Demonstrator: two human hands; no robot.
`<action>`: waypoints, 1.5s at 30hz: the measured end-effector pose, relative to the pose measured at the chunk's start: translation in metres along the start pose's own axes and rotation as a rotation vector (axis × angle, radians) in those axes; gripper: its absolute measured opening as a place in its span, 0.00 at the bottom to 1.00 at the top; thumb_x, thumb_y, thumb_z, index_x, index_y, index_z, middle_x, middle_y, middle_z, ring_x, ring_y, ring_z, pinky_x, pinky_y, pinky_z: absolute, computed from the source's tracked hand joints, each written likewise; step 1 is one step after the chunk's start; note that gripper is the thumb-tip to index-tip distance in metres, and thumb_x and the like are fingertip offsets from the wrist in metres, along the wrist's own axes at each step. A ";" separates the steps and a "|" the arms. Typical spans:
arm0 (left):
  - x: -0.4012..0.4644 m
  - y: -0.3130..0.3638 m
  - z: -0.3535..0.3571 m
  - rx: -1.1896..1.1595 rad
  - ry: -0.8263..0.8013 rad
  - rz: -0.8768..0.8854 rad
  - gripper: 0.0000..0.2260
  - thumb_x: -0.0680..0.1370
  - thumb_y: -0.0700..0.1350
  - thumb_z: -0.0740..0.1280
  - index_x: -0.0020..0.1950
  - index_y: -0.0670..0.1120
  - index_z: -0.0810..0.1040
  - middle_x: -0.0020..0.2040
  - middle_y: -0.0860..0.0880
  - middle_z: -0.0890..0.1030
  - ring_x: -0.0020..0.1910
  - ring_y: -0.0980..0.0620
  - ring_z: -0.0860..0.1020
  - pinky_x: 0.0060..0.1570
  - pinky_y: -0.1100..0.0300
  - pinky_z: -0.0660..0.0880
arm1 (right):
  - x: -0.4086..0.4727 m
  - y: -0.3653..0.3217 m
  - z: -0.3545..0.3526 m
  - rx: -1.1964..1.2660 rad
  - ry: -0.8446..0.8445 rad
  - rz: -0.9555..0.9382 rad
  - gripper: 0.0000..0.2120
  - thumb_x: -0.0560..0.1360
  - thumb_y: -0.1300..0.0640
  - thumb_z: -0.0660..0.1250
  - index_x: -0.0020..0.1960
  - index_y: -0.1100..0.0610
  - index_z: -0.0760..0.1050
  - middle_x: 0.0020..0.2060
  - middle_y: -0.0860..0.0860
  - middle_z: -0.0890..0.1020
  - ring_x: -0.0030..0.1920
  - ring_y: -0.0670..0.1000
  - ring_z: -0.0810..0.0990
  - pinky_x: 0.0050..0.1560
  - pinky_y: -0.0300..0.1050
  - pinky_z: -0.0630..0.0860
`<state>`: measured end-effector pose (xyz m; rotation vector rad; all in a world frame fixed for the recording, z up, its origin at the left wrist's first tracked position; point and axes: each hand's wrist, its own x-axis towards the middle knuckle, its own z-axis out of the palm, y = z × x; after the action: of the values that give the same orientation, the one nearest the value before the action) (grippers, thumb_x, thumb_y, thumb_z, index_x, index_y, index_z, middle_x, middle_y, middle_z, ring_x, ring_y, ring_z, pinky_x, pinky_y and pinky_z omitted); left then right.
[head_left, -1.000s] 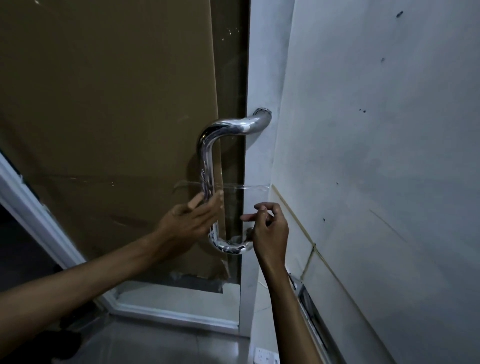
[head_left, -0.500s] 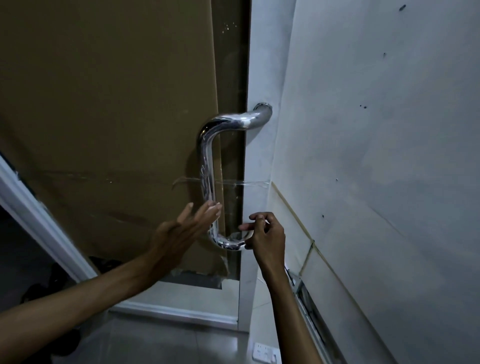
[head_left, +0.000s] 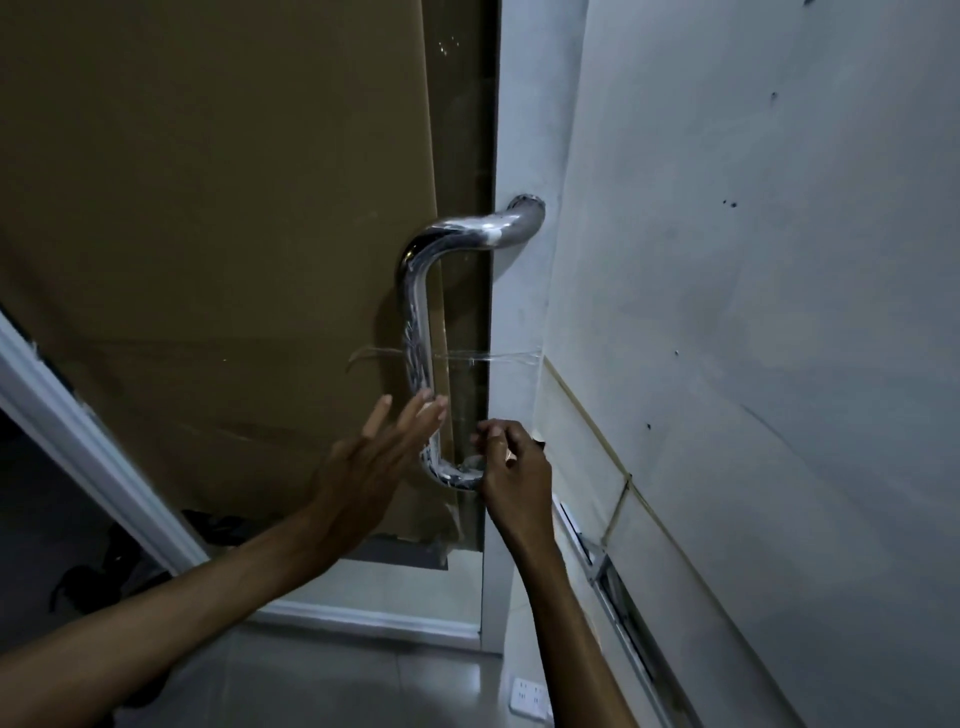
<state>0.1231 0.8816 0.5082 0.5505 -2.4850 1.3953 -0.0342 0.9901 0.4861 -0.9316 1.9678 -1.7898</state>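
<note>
A chrome U-shaped door handle (head_left: 414, 312), wrapped in clear plastic film, stands out from the edge of a glass door. A strip of clear tape (head_left: 488, 357) runs across the door behind it. My left hand (head_left: 363, 478) is spread flat with straight fingers, its fingertips at the handle's lower bar. At the handle's bottom bend, my right hand (head_left: 514, 478) has its fingers curled and pinches a bit of the clear film between thumb and forefinger.
Brown cardboard (head_left: 208, 208) covers the glass behind the handle. A white door frame (head_left: 78, 441) slants at the left. A pale wall (head_left: 753, 312) fills the right, with a metal rail (head_left: 618, 592) low on it. A white socket (head_left: 530, 699) lies by the floor.
My left hand has come off the handle bar and its fingers have straightened. My right hand keeps its pinch at the bottom bend.
</note>
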 end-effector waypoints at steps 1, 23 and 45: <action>0.004 0.001 -0.003 0.038 -0.088 -0.004 0.40 0.75 0.39 0.66 0.84 0.39 0.52 0.85 0.41 0.53 0.84 0.42 0.54 0.80 0.39 0.50 | -0.003 -0.002 0.005 -0.017 -0.002 -0.020 0.11 0.86 0.49 0.59 0.59 0.44 0.80 0.52 0.42 0.85 0.53 0.42 0.83 0.58 0.52 0.83; 0.022 -0.063 -0.052 -0.845 0.254 -0.613 0.23 0.74 0.42 0.63 0.70 0.50 0.77 0.73 0.48 0.72 0.65 0.42 0.70 0.63 0.40 0.68 | -0.030 -0.041 0.064 0.043 -0.178 -0.145 0.33 0.83 0.32 0.48 0.84 0.40 0.45 0.81 0.32 0.54 0.78 0.31 0.54 0.81 0.41 0.55; 0.091 -0.095 -0.079 -0.936 0.394 -0.595 0.30 0.77 0.39 0.65 0.79 0.55 0.69 0.75 0.59 0.72 0.63 0.51 0.66 0.63 0.42 0.68 | -0.031 -0.018 0.077 -0.004 -0.146 -0.183 0.31 0.85 0.38 0.52 0.84 0.37 0.42 0.83 0.38 0.52 0.82 0.42 0.54 0.81 0.59 0.60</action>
<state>0.0837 0.8853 0.6561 0.6209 -2.0617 0.0574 0.0415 0.9514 0.4856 -1.2425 1.8487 -1.7564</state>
